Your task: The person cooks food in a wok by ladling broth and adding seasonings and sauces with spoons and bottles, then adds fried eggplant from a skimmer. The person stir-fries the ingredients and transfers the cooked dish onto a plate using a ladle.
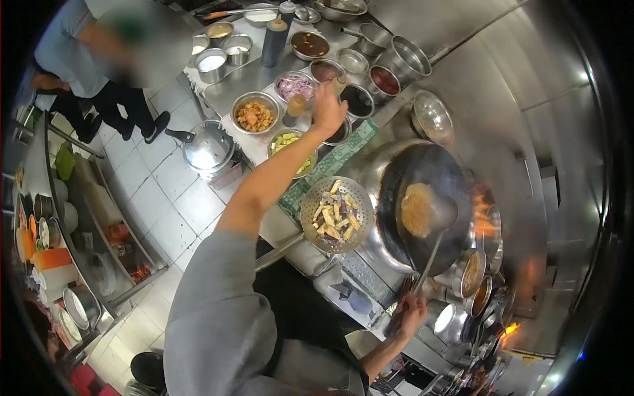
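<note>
My right hand (411, 313) is wrapped round the handle of a ladle (436, 254), whose bowl is over a dark wok (436, 165) beside orange-brown liquid (417, 210). Stretched out over the counter, my left hand (329, 109) has its fingers closed round the top of a small bottle (339, 84), among metal bowls. Near that hand are a bowl of sliced onions (295, 87), a bowl of dark sauce (357, 100) and another squeeze bottle (295, 107). A perforated strainer (337, 214) with fried eggplant-like strips rests left of the wok.
Flames (487, 221) rise beside the wok, and another fire (509, 333) burns lower right near several pots. A pressure cooker (208, 148) stands left of the counter. Another person (79, 53) stands at the upper left. Shelves with containers (56, 264) line the left side.
</note>
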Demonstrator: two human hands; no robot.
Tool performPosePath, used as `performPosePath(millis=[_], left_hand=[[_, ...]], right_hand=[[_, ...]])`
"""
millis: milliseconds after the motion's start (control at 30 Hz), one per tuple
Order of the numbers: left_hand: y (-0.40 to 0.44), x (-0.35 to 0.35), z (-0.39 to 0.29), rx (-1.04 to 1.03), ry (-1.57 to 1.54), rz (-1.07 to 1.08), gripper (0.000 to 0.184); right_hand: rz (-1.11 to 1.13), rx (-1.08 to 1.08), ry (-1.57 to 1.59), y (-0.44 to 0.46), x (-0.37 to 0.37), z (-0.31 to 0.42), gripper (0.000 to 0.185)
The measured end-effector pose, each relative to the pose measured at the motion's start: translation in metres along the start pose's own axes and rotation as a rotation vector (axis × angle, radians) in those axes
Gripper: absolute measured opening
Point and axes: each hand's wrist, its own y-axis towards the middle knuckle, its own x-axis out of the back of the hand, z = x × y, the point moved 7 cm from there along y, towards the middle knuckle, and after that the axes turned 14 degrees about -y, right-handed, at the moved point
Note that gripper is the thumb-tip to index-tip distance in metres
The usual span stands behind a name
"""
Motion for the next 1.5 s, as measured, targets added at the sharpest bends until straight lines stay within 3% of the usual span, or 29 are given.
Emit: performPosePath(millis=[67, 133, 200, 333, 367, 467, 633, 767, 867, 967, 1000, 1033, 1133, 1200, 1300, 1400, 1433, 1500], left_hand=[[0.010, -0.025, 0.046, 0.191, 0.041, -0.012, 0.070], [0.018, -0.042, 0.075, 0.312, 0.046, -0.018, 0.073], [0.023, -0.052, 0.092, 0.327, 0.044, -0.011, 0.072], [0.019, -0.064, 0.127, 0.424, 0.101, 0.033, 0.063], [0.017, -0.062, 0.134, 0.481, 0.091, 0.069, 0.062], [0.017, -0.067, 0.155, 0.518, 0.107, 0.127, 0.063], [0.045, -0.074, 0.096, 0.116, 0.026, 0.151, 0.060], [0.058, -0.084, -0.037, -0.244, -0.017, 0.275, 0.055], [0.034, -0.105, -0.144, -0.488, -0.006, 0.546, 0.052], [-0.018, -0.139, -0.225, -0.793, 0.245, 0.677, 0.037], [-0.038, -0.155, -0.239, -0.897, 0.292, 0.688, 0.029], [-0.058, -0.156, -0.264, -0.991, 0.182, 0.668, 0.034], [-0.114, -0.190, -0.293, -1.118, 0.242, 0.789, 0.017], [-0.143, -0.215, -0.285, -1.119, 0.316, 0.885, 0.018], [-0.150, -0.218, -0.277, -0.979, 0.365, 0.907, 0.021], [-0.133, -0.200, -0.260, -0.675, 0.262, 0.843, 0.028], [-0.126, -0.189, -0.258, -0.539, 0.272, 0.866, 0.044], [-0.110, -0.172, -0.250, -0.353, 0.135, 0.781, 0.052]], right_hand=[[0.002, -0.036, 0.161, -0.010, -0.001, -0.004, 0.022], [-0.023, -0.030, 0.087, -0.018, -0.006, -0.001, 0.025], [-0.076, -0.044, 0.060, -0.033, -0.013, 0.011, 0.018], [-0.123, -0.032, 0.089, -0.051, -0.005, 0.014, 0.029], [-0.097, -0.023, 0.060, -0.055, -0.002, 0.016, 0.041], [-0.108, -0.044, 0.090, -0.067, 0.006, 0.011, 0.042], [-0.177, -0.099, 0.187, -0.079, 0.009, 0.011, 0.040], [-0.121, -0.090, 0.457, -0.076, 0.005, 0.021, 0.038], [-0.059, -0.090, 0.539, -0.071, 0.007, 0.014, 0.041], [-0.008, -0.077, 0.564, -0.067, 0.008, 0.011, 0.040], [0.020, -0.092, 0.583, -0.066, 0.009, 0.009, 0.039], [0.048, -0.108, 0.600, -0.064, 0.009, 0.006, 0.038], [0.111, -0.130, 0.638, -0.063, 0.009, 0.001, 0.027], [0.125, -0.143, 0.638, -0.060, 0.012, 0.001, 0.021], [0.158, -0.139, 0.573, -0.047, 0.019, -0.010, 0.037], [0.071, -0.114, 0.432, -0.027, 0.024, -0.016, 0.033], [0.058, -0.076, 0.369, -0.017, 0.022, -0.021, 0.032], [-0.029, -0.028, 0.225, -0.001, 0.014, -0.024, 0.033]])
